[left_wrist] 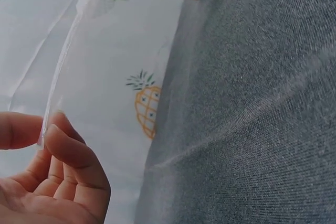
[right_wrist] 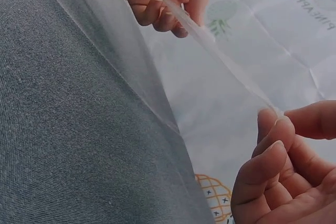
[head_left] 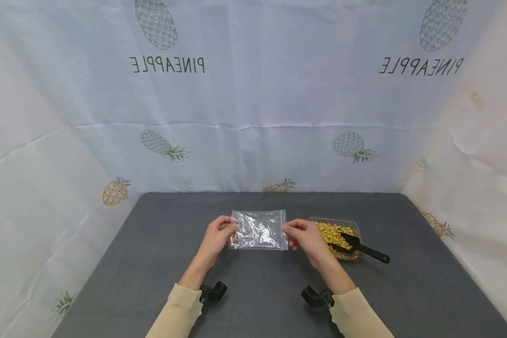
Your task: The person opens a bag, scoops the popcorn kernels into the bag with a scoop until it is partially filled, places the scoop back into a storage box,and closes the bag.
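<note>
A clear zip-top plastic bag [head_left: 259, 230] is stretched flat between two hands above the table, its zip strip on the right side. The left hand [head_left: 215, 237] pinches the bag's left edge between thumb and fingers. At the opposite edge, by the zip strip, the right hand [head_left: 307, 238] pinches it in the same way. Seen from the left wrist, the bag [left_wrist: 63, 61] is nearly edge-on and thin. The right wrist view also has the bag [right_wrist: 226, 66] edge-on, running from one hand to the other. Nothing shows inside it.
Just right of the right hand stands a clear plastic container [head_left: 357, 227] of yellow corn kernels [head_left: 331, 232]. A black scoop [head_left: 369, 251] lies in the kernels, its handle over the rim. Beneath is a dark grey table [head_left: 173, 211], with a pineapple-print curtain [head_left: 253, 94] behind.
</note>
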{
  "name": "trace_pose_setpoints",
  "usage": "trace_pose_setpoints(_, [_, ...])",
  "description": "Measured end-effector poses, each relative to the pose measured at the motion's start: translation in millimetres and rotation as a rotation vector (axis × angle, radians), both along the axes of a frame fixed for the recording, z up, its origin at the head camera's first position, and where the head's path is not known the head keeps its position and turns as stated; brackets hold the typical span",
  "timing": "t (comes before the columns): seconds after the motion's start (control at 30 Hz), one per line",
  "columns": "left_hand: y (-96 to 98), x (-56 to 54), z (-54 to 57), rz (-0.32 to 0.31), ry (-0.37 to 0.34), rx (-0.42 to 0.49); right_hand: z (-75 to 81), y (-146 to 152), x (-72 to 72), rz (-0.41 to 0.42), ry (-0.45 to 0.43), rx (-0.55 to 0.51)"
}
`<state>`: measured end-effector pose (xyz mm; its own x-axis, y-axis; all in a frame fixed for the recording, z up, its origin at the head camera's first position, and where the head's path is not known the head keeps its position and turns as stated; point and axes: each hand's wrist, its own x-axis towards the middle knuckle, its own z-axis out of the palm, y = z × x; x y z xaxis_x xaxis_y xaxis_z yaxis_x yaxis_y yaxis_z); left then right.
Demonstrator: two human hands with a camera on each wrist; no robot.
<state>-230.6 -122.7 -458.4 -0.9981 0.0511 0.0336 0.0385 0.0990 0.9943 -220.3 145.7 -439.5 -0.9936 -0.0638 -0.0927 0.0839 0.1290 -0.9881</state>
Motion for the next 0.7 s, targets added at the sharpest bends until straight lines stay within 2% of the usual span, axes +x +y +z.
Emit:
trace_pose_setpoints(0.23, [2.7, 0.7, 0.0, 0.041, 0.013, -0.024, 2.1, 3.7, 1.2, 0.045, 0.025, -0.040])
trace_pose_setpoints(0.33, [3.9, 3.2, 0.5, 0.053, 0.013, -0.088, 4.2, 5.9, 2.1, 0.072, 0.035, -0.065])
trace_pose_setpoints(0.47, [5.1, 7.1, 1.5, 0.059, 0.031, -0.219, 8.4, 8.3, 3.8, 0.103, 0.036, -0.107])
trace_pose_setpoints(0.6, [8.9, 11.9, 3.9, 0.034, 0.072, -0.335, 12.6, 10.1, 6.1, 0.118, 0.041, -0.130])
trace_pose_setpoints(0.7, [14.8, 17.2, 8.6, -0.004, 0.112, -0.373, 15.1, 11.2, 7.8, 0.122, 0.060, -0.133])
